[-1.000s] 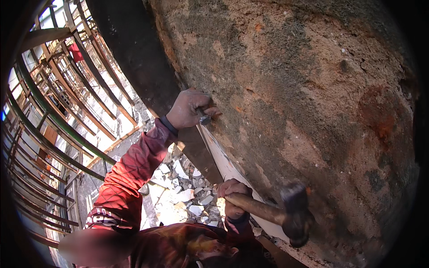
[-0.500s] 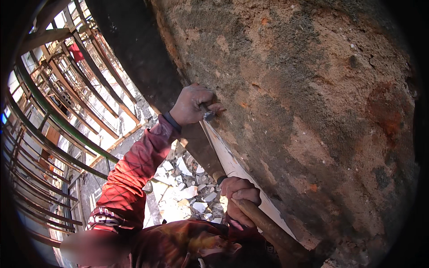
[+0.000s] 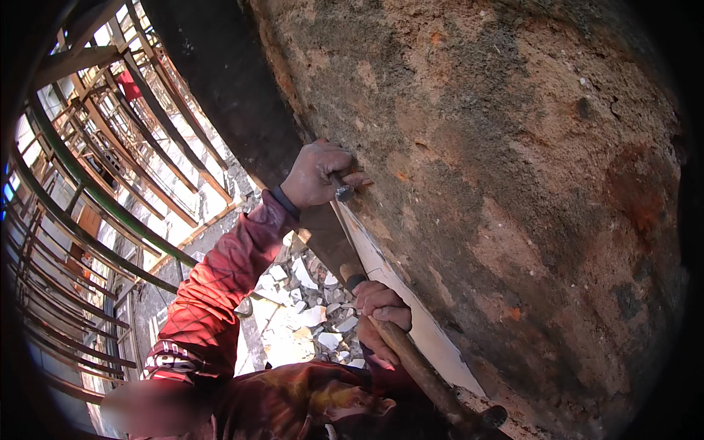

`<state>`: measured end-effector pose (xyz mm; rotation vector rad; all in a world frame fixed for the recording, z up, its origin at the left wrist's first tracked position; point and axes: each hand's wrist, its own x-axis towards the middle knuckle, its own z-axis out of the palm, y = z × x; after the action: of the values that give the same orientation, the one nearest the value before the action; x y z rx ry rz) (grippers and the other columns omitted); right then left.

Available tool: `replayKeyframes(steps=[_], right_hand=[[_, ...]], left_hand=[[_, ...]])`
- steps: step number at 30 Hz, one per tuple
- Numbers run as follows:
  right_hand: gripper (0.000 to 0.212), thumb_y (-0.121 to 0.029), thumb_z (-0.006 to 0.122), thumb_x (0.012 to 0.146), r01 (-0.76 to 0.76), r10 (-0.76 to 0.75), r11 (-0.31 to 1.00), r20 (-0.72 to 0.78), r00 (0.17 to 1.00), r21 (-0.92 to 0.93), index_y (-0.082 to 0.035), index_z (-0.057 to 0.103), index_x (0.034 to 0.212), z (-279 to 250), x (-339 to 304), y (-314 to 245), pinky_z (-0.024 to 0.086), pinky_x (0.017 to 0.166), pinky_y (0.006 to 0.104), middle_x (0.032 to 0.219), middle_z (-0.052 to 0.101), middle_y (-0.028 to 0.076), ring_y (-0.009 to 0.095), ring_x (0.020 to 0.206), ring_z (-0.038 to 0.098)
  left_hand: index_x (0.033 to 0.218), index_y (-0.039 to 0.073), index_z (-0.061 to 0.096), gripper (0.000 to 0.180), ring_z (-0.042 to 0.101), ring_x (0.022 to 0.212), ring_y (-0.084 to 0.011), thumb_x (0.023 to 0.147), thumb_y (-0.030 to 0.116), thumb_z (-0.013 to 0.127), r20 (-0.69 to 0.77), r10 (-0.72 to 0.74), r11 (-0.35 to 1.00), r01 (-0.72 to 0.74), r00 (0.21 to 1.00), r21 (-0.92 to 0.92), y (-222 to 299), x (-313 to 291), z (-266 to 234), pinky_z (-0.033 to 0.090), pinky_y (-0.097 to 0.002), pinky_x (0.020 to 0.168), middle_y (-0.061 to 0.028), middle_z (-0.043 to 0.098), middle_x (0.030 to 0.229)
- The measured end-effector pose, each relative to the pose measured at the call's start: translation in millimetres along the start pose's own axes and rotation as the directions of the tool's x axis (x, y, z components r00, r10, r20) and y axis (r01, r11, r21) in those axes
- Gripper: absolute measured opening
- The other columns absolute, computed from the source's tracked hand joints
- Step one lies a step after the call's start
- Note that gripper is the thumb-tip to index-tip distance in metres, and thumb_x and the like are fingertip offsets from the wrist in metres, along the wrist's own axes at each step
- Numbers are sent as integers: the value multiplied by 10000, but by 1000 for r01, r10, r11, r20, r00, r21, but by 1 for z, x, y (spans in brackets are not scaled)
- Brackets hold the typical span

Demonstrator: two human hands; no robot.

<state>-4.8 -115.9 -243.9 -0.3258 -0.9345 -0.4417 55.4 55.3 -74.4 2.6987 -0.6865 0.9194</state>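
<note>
The broad, rough masonry wall [image 3: 455, 191] from 12 to 4 o'clock is mottled in charcoal grey, tan and pinkish brown, with small orange flecks and a rust-red patch at 3 o'clock. A pale, off-white strip [image 3: 422, 323] edges it at 5 o'clock, beside the hammer's brown wooden handle [image 3: 402, 346], which has a black band and a dark head. The short metal chisel [image 3: 343, 193] near the centre is dark grey. At 8 o'clock, the red fabric sleeve [image 3: 209, 290] carries crossing dark lines and white lettering; its cuff [image 3: 284, 201] is dark. Angular rubble [image 3: 330, 340] at 6 to 7 o'clock is white and grey. The long curved rail [image 3: 95, 192] at 9 o'clock is green.
</note>
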Motion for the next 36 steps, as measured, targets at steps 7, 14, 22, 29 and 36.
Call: replayKeyframes(steps=[7, 14, 22, 29, 36], right_hand=[[568, -590, 484, 900, -730, 737, 669, -1, 676, -142, -27, 466, 828, -38, -49, -9, 399, 476, 282, 651, 498, 83, 154, 529, 499], [648, -656, 465, 861, -151, 155, 976, 18, 988, -154, -8, 445, 855, -22, -12, 6, 435, 465, 335, 661, 502, 120, 198, 508, 505], [496, -466, 533, 920, -633, 733, 599, 17, 680, -491, -15, 513, 717, -25, -28, -17, 365, 473, 262, 590, 522, 39, 114, 497, 479], [333, -227, 627, 878, -538, 736, 275, -185, 651, -797, 5, 498, 1079, 3, 1, -86, 470, 595, 359, 741, 607, 115, 233, 625, 596], [269, -226, 584, 877, 105, 501, 319, 262, 825, -942, 0, 520, 1007, 52, 20, -96, 453, 501, 414, 654, 571, 167, 341, 552, 587]], left_hand=[[552, 84, 474, 418, 502, 539, -263, 712, 286, 803, -41, 30, 998, -28, 999, 48, -7, 2, 4, 379, -365, 534, -75, 460, 538], [550, 92, 471, 427, 493, 537, -259, 690, 301, 815, -55, 3, 1000, -2, 998, 20, -1, 3, 5, 378, -368, 537, -65, 459, 544], [541, 111, 435, 453, 438, 532, -241, 706, 328, 797, -132, 27, 1000, -25, 991, 14, -12, -12, 10, 347, -355, 574, -34, 373, 512], [1115, 77, 521, 484, 436, 1132, -358, 729, 249, 758, -280, -94, 990, 61, 955, -125, 3, -43, 1, 383, -433, 943, -164, 474, 1190], [1470, 10, 155, 903, 134, 1421, -384, 840, 456, 625, -322, -117, 988, 143, 940, 60, -29, -88, 36, 133, -490, 1144, -221, 128, 1530]])
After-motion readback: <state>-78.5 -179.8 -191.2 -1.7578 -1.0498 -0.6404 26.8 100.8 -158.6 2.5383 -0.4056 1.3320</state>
